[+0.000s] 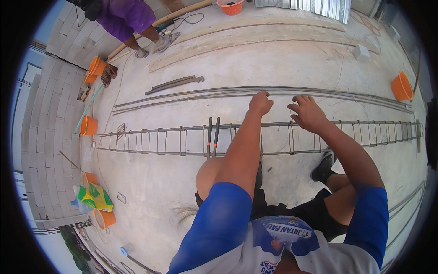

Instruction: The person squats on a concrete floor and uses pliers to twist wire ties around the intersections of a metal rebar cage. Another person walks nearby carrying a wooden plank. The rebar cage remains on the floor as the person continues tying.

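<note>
A long rebar cage (179,141), made of steel bars joined by several rectangular stirrups, lies across the concrete floor in front of me. Above its far bar, my left hand (261,103) has its fingers curled together; whatever they may pinch is too small to make out. My right hand (310,114) hovers just to the right, fingers bent but apart, with nothing visible in it. Two black tool handles (209,137) with orange bands rest across the cage by my left knee; the tool's head cannot be made out. Beyond the cage lie several loose steel bars (182,97).
Short steel pieces (174,84) and long wooden planks (246,41) lie farther off. A person in purple shorts (123,18) stands at the far left. Orange buckets (402,86) stand around the edges. A block wall (45,137) runs along the left, near a green-yellow bag (95,197).
</note>
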